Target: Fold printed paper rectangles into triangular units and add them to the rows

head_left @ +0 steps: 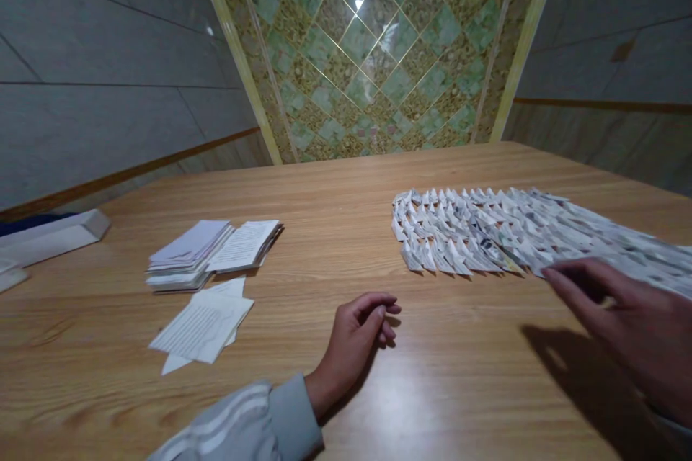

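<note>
My left hand rests on the wooden table with its fingers loosely curled in and the thumb against them. Nothing shows in it. My right hand hovers over the table at the right, thumb and forefinger pinched at the near edge of many folded paper boats. Its fingertips meet one white folded paper boat at the end of the front row; the far fingers are partly hidden. The boats are packed in tight rows, points up, made from printed paper.
Two stacks of cut paper, one pale and one printed, stand side by side at the left. Several loose printed sheets lie in front of them. A white box is at the far left. A tiled wall rises behind the table.
</note>
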